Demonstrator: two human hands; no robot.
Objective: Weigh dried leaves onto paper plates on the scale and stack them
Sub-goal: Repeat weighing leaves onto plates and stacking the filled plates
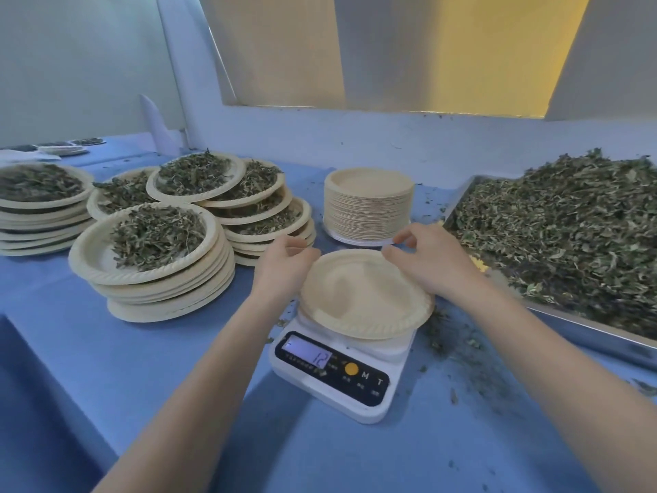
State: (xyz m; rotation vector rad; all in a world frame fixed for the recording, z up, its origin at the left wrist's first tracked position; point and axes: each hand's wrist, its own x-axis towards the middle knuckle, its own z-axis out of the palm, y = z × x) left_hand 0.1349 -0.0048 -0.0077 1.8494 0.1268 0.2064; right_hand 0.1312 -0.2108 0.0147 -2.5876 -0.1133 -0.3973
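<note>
In the head view we see an empty paper plate sitting on the white scale, and the display shows a small number, about 12. Our left hand holds the plate's left rim with curled fingers, and our right hand lies over the far right rim and pinches it between thumb and fingers. No leaves are on this plate yet, so this portion is only at its start.

We judge that a good part of the work is already done: several stacks of filled plates stand on the left of the blue table, some leaning on each other. Much also remains, because the metal tray on the right holds a big heap of dried leaves, and a tall stack of empty plates waits just behind the scale.

Loose crumbs of leaf are scattered on the table between scale and tray. The filled stacks stand close to our left arm, so a new plate must be set on them with care
</note>
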